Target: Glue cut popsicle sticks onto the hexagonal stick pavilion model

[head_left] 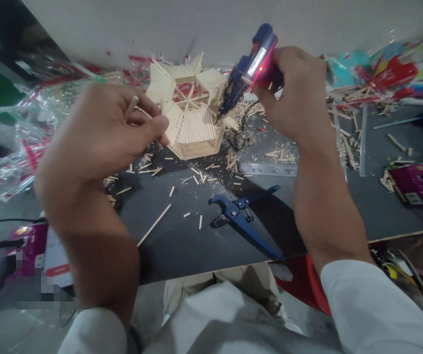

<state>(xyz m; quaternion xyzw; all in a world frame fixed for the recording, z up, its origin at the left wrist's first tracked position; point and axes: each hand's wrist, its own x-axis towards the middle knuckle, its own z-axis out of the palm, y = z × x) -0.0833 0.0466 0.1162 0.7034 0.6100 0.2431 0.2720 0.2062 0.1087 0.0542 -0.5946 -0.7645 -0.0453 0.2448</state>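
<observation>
A pale wooden stick model (pixel 196 129), built of many thin sticks around a hexagonal base with flared panels, stands at the back middle of the table. My right hand (pixel 294 83) is wrapped round a blue glue gun (pixel 254 64), which has a lit red light. Its nozzle points down to the left and meets the model's right side, touching or nearly so. My left hand (pixel 123 128) is closed at the model's left edge, with thumb and finger pinched against it. A short wooden stick (pixel 132 107) pokes out between its curled fingers.
A blue cutter tool (pixel 243 216) lies open at the table's front, beside a loose stick (pixel 154 225). A clear ruler (pixel 268 169) and many stick offcuts are scattered about. Purple power boxes (pixel 420 183) sit at both sides. Plastic wrapping (pixel 15 142) piles up along the left.
</observation>
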